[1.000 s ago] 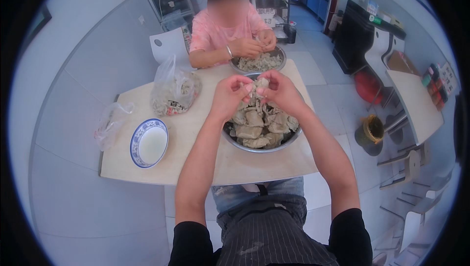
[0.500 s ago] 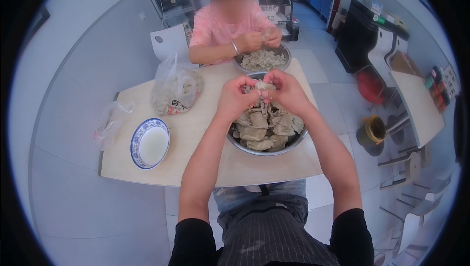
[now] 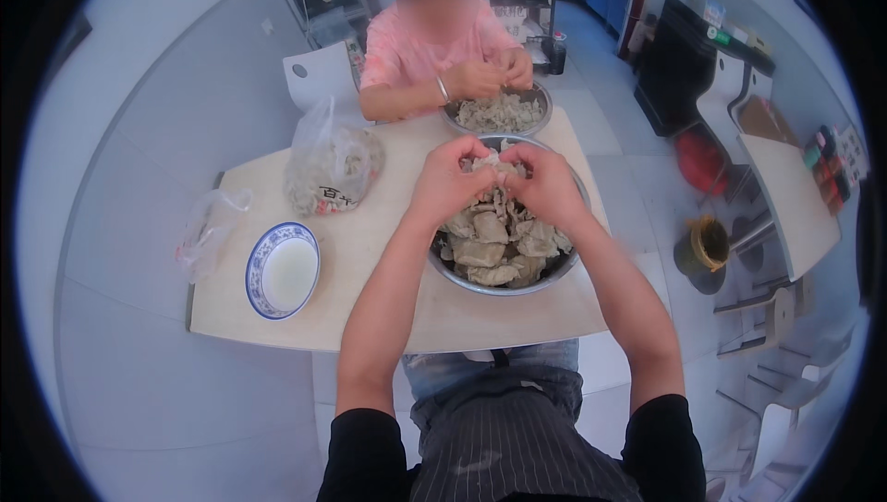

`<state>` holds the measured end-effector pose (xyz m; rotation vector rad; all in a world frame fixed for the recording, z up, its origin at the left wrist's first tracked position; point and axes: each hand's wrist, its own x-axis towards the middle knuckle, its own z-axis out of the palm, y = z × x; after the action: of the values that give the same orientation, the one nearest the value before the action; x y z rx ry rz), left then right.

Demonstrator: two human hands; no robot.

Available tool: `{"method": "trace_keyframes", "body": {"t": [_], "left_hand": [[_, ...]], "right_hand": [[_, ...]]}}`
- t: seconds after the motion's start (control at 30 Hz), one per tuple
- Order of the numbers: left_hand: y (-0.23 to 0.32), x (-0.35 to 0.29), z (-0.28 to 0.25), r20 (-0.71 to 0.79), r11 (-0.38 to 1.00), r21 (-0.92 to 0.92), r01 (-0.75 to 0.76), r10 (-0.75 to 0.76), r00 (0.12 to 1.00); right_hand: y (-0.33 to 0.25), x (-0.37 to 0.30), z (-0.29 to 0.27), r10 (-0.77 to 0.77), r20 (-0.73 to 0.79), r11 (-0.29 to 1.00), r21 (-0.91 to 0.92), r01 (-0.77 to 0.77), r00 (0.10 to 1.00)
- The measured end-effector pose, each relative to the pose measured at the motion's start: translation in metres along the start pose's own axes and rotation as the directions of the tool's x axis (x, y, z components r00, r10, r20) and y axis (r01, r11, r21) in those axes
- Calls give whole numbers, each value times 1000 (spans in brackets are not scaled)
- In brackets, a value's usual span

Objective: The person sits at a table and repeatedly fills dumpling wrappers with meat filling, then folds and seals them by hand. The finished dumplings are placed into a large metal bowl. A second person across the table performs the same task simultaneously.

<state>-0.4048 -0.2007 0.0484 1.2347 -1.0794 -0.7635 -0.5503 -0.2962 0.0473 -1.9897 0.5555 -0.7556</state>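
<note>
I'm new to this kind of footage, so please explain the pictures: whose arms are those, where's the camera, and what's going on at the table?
There's no machine: the arms belong to the person wearing the camera. It's a fisheye camera on their head, looking down, so straight edges bend near the rim. The left hand and right hand pinch a pale scrap between them, over a metal bowl heaped with grey-brown pieces. Farther left on the table are a blue-and-white bowl, a filled plastic bag and a crumpled bag. Opposite, a co-worker has both hands over a second bowl. I can't tell what the pieces are.
</note>
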Motion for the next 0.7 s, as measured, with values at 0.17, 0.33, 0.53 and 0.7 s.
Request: {"method": "trace_keyframes", "body": {"t": [0.17, 0.33, 0.53, 0.7], "left_hand": [[-17, -2, -25, -194, 834, 552, 14, 112, 975], [7, -15, -21, 84, 984, 98, 146, -154, 985], [-11, -10, -17, 7, 946, 325, 0, -2, 1000], [-14, -7, -36, -168, 938, 331, 105, -51, 984]], "right_hand": [[-12, -6, -5, 152, 120, 977, 134, -167, 981], [-8, -10, -12, -22, 73, 983, -178, 35, 997], [-9, 3, 0, 11, 139, 997, -71, -1, 990], [-7, 0, -12, 137, 154, 988, 47, -146, 978]]}}
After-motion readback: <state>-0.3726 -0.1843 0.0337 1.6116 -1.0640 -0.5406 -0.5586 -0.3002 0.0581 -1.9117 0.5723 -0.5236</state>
